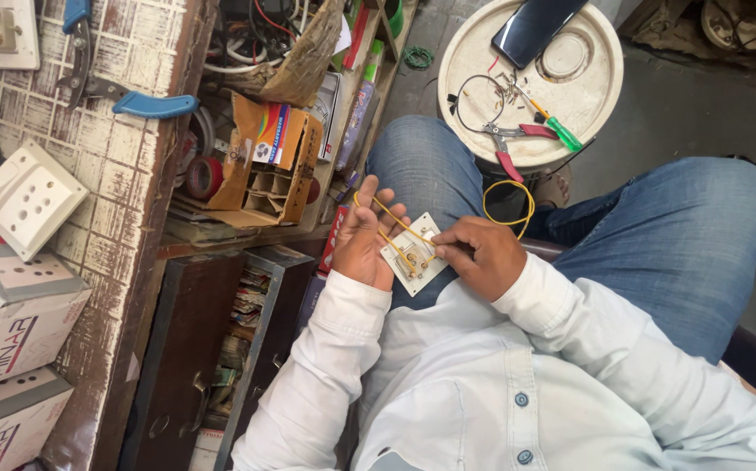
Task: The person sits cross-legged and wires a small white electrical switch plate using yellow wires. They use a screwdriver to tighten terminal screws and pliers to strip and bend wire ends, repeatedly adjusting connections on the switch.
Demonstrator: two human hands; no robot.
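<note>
The left hand (367, 234) cups the edge of a small white switch plate (414, 254) over the person's lap, fingers curled around its left side and closed on it, with a length of yellow wire (393, 218) running across the fingers. The right hand (480, 255) sits just beside it on the right, fingertips pinched together on the yellow wire where it meets the back of the plate; whether a small tool is also between the fingers is too small to tell.

As far as can be judged, the wiring is partly done: the yellow wire already reaches the terminals on the plate's back and crosses it in two strands, while a free loop of the same wire (509, 202) hangs loose past the right hand, over the knee. That loose end suggests connections are still left to make, and the plate is not yet fitted into anything.

Beyond the knees stands a white bucket lid (474, 52) carrying red-handled pliers (507, 144), a green-handled screwdriver (558, 129), a dark phone (535, 26) and scraps of wire. To the left, the desk (125, 174) with worn white tiles holds blue-handled cutters (147, 105), a white socket plate (25, 199) and boxes (12, 323). Beside it an open cardboard box (269, 161) rests on a cluttered shelf.
</note>
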